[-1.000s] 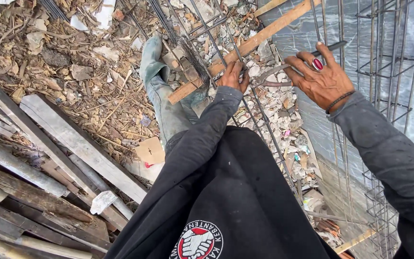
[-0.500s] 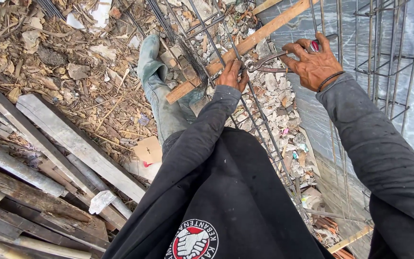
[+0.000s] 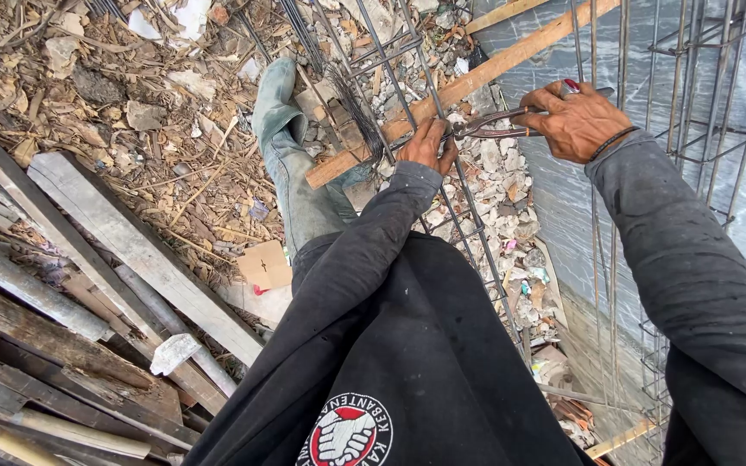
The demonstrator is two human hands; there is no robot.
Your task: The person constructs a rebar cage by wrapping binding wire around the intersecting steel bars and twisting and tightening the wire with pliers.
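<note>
Right hand (image 3: 576,121) closed around pincer handles; pincers (image 3: 494,125) reach to rebar cage (image 3: 442,138) beside wooden batten (image 3: 477,82). Left hand (image 3: 429,145) clenched on cage bar at pincer tip; tie point hidden by fingers.

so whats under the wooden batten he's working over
Rubble and rebar lie under the wooden batten. The left hand and sleeve cover part of it; the right hand holds pincers.

My right hand (image 3: 576,121), earlier open above the rebar cage (image 3: 692,129), now grips pincers (image 3: 498,125) whose jaws meet my left hand (image 3: 429,145).
</note>
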